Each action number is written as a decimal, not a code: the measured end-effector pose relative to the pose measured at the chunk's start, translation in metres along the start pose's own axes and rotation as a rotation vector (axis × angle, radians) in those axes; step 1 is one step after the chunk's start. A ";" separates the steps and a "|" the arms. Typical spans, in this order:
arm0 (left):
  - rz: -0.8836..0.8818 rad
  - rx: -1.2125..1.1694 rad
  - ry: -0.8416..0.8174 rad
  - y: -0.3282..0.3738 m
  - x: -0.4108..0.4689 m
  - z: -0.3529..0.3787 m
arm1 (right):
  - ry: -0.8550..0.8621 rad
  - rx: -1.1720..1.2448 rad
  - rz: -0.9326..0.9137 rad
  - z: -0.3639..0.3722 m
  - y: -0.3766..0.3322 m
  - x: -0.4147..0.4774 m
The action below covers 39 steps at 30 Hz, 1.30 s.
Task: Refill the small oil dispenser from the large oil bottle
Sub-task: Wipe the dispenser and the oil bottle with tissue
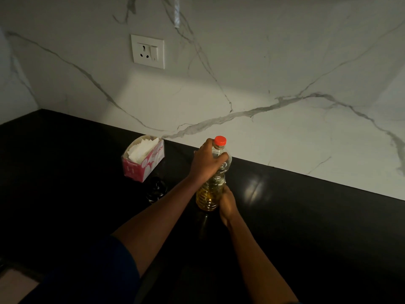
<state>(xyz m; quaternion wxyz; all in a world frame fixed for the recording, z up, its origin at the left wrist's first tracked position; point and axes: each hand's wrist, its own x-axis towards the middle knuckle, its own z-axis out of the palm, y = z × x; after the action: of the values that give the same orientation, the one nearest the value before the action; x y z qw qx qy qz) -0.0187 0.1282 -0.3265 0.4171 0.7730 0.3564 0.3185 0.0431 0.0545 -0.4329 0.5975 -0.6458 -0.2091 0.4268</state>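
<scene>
The black counter bears the oil bottle, upright and capped. My left hand wraps its shoulder; my right hand clasps it low down. Left of the bottle sits what I take for the dark dispenser. I'd hold the bottle steady low, then twist off the red cap.

Red cap on clear oil bottle, golden-yellow oil inside. Black countertop, white marble backsplash with grey veins, pink-and-white tissue box, white socket, dark blue sleeve.
</scene>
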 end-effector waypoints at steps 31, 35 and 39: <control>-0.075 -0.117 0.080 -0.001 0.003 0.000 | 0.132 0.240 -0.084 -0.006 0.008 0.003; -0.053 -0.129 0.095 0.002 0.001 0.003 | 0.082 0.158 -0.001 0.000 -0.004 0.009; -0.038 -0.062 0.085 -0.002 0.003 0.003 | 0.009 0.203 -0.046 -0.003 -0.028 0.015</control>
<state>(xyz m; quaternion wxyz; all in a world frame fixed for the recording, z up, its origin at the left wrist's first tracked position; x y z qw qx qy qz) -0.0155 0.1304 -0.3287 0.4313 0.7386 0.3782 0.3541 0.0601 0.0701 -0.4113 0.6706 -0.5788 -0.1767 0.4290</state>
